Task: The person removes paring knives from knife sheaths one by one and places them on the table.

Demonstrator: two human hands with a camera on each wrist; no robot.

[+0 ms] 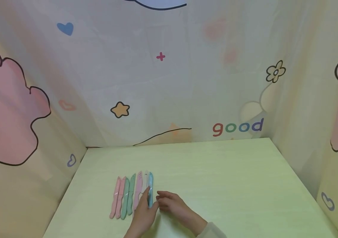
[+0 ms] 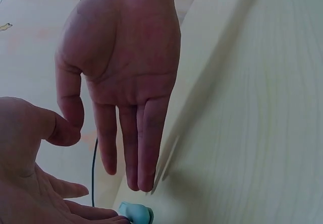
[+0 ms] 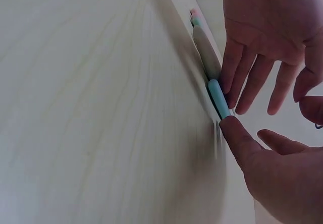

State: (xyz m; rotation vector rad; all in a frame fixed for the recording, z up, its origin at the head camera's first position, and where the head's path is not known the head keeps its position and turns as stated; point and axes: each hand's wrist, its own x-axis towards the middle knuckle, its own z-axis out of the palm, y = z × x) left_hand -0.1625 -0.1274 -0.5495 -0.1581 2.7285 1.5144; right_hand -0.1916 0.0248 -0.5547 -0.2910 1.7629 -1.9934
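a pale wood-grained table [image 1: 231, 185], the person sitting at six o'clock. toward nine o'clock lies a row of seven slim, plastic-looking knives [image 1: 125, 198], side by side, tips toward twelve, handles toward six. counting from the nine o'clock end: two pink knives [image 1: 115, 200], two mint-green knives [image 1: 131, 193], one lilac knife [image 1: 138, 182], one white knife [image 1: 146, 177] and, at the three o'clock end, one light-blue knife [image 1: 151, 181].

from where i stand, the left hand [image 1: 145, 211] extends from about seven o'clock, over the white knife and partly across the light-blue one — fingers long and loose, gripping nothing. the right hand [image 1: 178, 207], below a beige cuff [image 1: 212, 232], points toward ten, just beside the light-blue knife; it is relaxed and holds nothing either. in the right wrist view one right fingertip seems to meet the knife's end, though i cannot tell whether it presses.

to steady the light-blue knife well, i'd judge, light, straight fingers on both sides beat a pinch — low against the table, pushing evenly so it doesn't twist. keeping clear of the white knife matters too: neighbours this close could be knocked askew.
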